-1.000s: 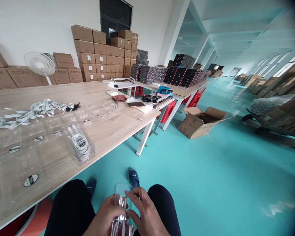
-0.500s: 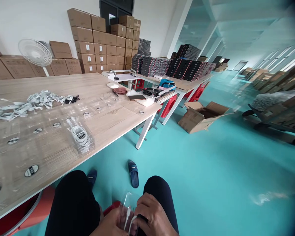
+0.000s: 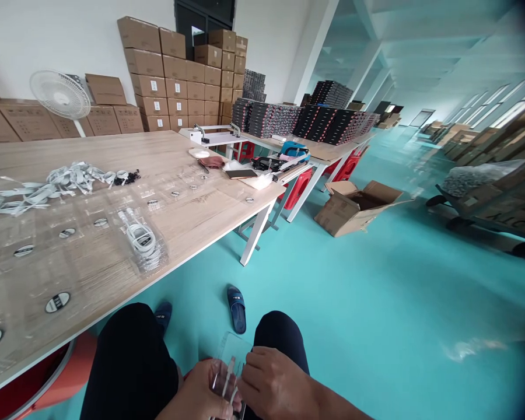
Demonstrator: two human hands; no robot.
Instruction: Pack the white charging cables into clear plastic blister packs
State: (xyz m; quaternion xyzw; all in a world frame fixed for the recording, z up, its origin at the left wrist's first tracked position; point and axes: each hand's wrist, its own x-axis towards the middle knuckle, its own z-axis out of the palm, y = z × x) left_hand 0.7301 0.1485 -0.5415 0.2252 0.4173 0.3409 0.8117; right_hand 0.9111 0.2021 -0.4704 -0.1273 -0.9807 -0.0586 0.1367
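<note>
Low in front of my lap, my left hand is closed around a clear plastic bag with a white cable in it. The cable's straight plug end points up toward the bag's upper part. My right hand is closed at the right side of the bag, its curled fingers against the cable; the fingertips are partly hidden. On the table to the left lies a stack of bagged coiled white cables. Flat clear bags with oval labels are spread over the table.
The wooden table runs along my left, with a heap of white cables farther back. A red bin stands under its near edge. An open carton and a slipper are on the green floor. Stacked cartons line the wall.
My right hand has turned and shifted slightly right, its fingers more curled and its forearm now showing. The bag's top leans farther back. My left hand keeps its hold.
</note>
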